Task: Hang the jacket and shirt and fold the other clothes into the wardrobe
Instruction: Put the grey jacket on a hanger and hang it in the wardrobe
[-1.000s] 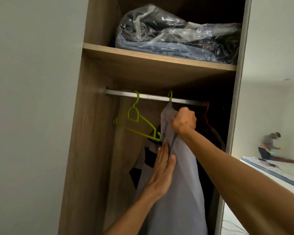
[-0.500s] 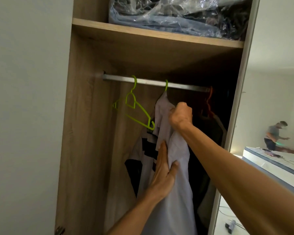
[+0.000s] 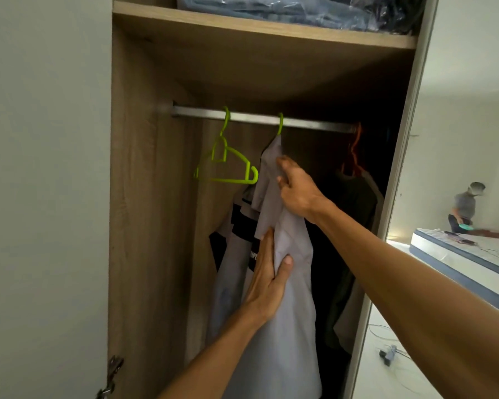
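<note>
Shirt (image 3: 288, 312) hangs from one of two green hangers (image 3: 228, 165), left hand (image 3: 267, 280) and right hand (image 3: 297, 191) pinching it.

- The left hand (image 3: 267, 286) and left forearm (image 3: 213, 355) are showing bare to the frame's edge.
- The right hand (image 3: 298, 194) and right forearm (image 3: 401, 263) are showing bare likewise.
- The left thumbnail (image 3: 287, 261) is looking short.
</note>
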